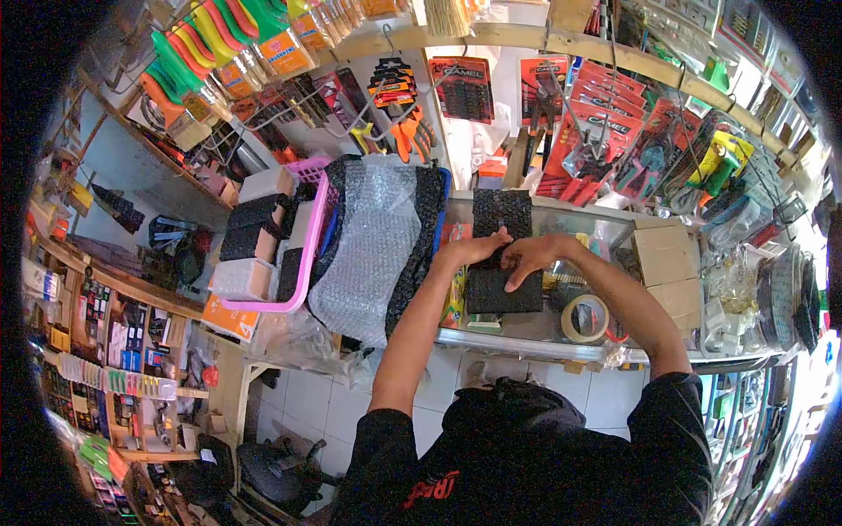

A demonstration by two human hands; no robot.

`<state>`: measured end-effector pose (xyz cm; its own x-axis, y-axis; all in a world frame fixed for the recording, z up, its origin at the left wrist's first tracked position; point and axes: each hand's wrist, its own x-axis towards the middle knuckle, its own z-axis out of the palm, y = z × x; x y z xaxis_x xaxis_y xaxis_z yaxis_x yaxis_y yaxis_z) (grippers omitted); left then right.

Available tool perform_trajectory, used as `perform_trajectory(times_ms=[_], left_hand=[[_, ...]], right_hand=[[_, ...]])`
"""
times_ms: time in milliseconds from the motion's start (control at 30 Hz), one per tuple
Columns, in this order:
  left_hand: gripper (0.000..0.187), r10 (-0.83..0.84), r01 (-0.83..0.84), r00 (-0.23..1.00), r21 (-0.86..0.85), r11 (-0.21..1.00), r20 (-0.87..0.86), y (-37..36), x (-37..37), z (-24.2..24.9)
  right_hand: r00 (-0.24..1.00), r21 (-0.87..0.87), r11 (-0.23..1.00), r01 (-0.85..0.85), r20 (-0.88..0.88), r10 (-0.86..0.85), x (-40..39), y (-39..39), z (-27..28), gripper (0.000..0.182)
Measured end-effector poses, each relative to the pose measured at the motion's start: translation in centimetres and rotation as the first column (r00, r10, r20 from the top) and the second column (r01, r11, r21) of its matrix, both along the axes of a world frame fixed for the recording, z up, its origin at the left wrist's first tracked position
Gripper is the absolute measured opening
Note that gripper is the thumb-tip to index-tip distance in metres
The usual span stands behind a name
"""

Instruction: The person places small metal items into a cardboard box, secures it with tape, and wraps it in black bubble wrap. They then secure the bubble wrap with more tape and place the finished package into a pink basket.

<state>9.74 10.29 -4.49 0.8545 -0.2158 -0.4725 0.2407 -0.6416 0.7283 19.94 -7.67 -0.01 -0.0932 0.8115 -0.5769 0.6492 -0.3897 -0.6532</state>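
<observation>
Black bubble wrap [502,213] lies on the glass counter [546,337], one part reaching far, toward the hanging goods. Joined to it or overlapping it, a dark flat packet [504,291] sits at the near side, close to the counter's front edge. Contents not visible.

Left hand [476,252] comes in from the left, fingers bunched over the middle of the wrap, fingertips close to the right hand [537,254]. Right hand arches over from the right, thumb apart from the fingers and pointing near, over the packet. Whether either has wrap pinched, cannot tell.

Tape roll [584,318] just right of the packet; flattened cardboard [667,267] farther right. To the left, clear bubble wrap [368,250] on more black wrap, then a pink basket [303,285] of wrapped boxes [246,279].

Handling, by judgement: wrap light, soft, springy, a little slippery, apt to lift if let go. Packet seems firmer, flat-faced, probably modest in weight; fragility unknown. Best hold: flat palm on the packet, wrap taken by its loose edge, packet lifted by its two sides, no hard squeezing.
</observation>
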Motion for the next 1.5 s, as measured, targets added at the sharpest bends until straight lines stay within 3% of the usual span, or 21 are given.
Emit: perform_trajectory(times_ms=[67, 133, 233, 367, 467, 567, 667, 733, 833, 867, 933, 1033, 1067, 1133, 1267, 1500], left_hand=[[0.077, -0.018, 0.014, 0.997, 0.059, 0.998, 0.069, -0.3, -0.6, 1.0], [0.081, -0.018, 0.022, 0.998, -0.060, 0.998, 0.059, 0.3, 0.1, -1.1], [0.083, -0.009, 0.016, 0.997, -0.090, 0.996, 0.075, -0.2, -0.2, 0.2], [0.083, 0.016, -0.006, 0.983, -0.055, 0.998, 0.184, -0.4, -0.8, -0.3], [0.079, 0.054, -0.050, 0.997, -0.059, 0.997, 0.063, -0.9, -1.1, 1.7], [0.074, 0.057, -0.052, 0.992, -0.052, 0.997, 0.112, -0.7, -0.5, 0.3], [0.070, -0.014, 0.015, 0.999, -0.015, 1.000, 0.042, -1.9, -0.3, 2.6], [0.068, -0.029, 0.013, 0.987, 0.097, 0.995, 0.157, -1.0, 0.0, -0.9], [0.066, -0.176, 0.109, 0.963, 0.301, 0.947, 0.204, -0.8, -0.2, -1.1], [0.065, -0.240, 0.157, 0.952, 0.372, 0.915, 0.190, -0.8, -0.5, -0.6], [0.063, -0.188, 0.128, 0.960, 0.271, 0.954, 0.206, -0.9, -0.7, -0.5], [0.062, -0.200, 0.128, 0.937, 0.253, 0.959, 0.285, -0.4, -0.8, -1.2], [0.062, -0.226, 0.139, 0.921, 0.273, 0.952, 0.318, -0.3, -0.8, -1.5], [0.063, -0.113, 0.061, 0.955, 0.191, 0.980, 0.273, -0.5, -0.8, -0.6], [0.061, 0.062, -0.082, 0.948, 0.052, 0.995, 0.312, -0.1, 0.4, -2.4], [0.044, 0.027, -0.069, 0.898, 0.080, 0.994, 0.439, 0.5, 2.1, -1.7]], right_hand=[[1.000, 0.061, 0.998, -0.011, 0.023, 0.010, 0.0, 0.0, 0.1, 0.078], [0.997, 0.165, 0.986, 0.019, 0.072, -0.031, -0.2, -0.5, 0.3, 0.074], [0.998, 0.176, 0.983, -0.050, -0.037, 0.057, -0.6, 0.0, 2.1, 0.073], [0.995, 0.146, 0.985, -0.092, 0.038, 0.087, -0.3, 0.3, 1.5, 0.074], [0.997, 0.122, 0.990, -0.074, 0.016, 0.073, -0.1, 0.1, 1.8, 0.072], [0.995, 0.136, 0.987, -0.086, 0.067, 0.078, 0.0, 0.0, 1.3, 0.071], [0.991, 0.142, 0.985, -0.096, 0.111, 0.081, 0.0, -0.4, 2.0, 0.073], [0.989, 0.215, 0.970, -0.117, 0.112, 0.094, 0.1, -0.5, 1.3, 0.074], [0.967, 0.064, 0.992, -0.109, 0.239, 0.091, -0.5, -0.3, 2.2, 0.073], [0.917, 0.130, 0.990, -0.051, 0.398, -0.005, -1.4, -1.0, 3.2, 0.070], [0.725, 0.284, 0.958, 0.021, 0.656, -0.211, -4.8, -3.2, 5.4, 0.069], [0.652, 0.696, 0.702, -0.149, 0.603, -0.460, -9.4, -4.9, 4.2, 0.074], [0.663, 0.655, 0.741, -0.152, 0.623, -0.415, -10.8, -5.3, 3.5, 0.076], [0.677, 0.570, 0.807, -0.156, 0.656, -0.333, -13.0, -5.6, 2.3, 0.080], [0.599, 0.639, 0.746, -0.189, 0.676, -0.428, -12.9, -5.0, 0.4, 0.080], [0.625, 0.675, 0.710, -0.200, 0.646, -0.438, -11.1, -4.3, -1.0, 0.075]])
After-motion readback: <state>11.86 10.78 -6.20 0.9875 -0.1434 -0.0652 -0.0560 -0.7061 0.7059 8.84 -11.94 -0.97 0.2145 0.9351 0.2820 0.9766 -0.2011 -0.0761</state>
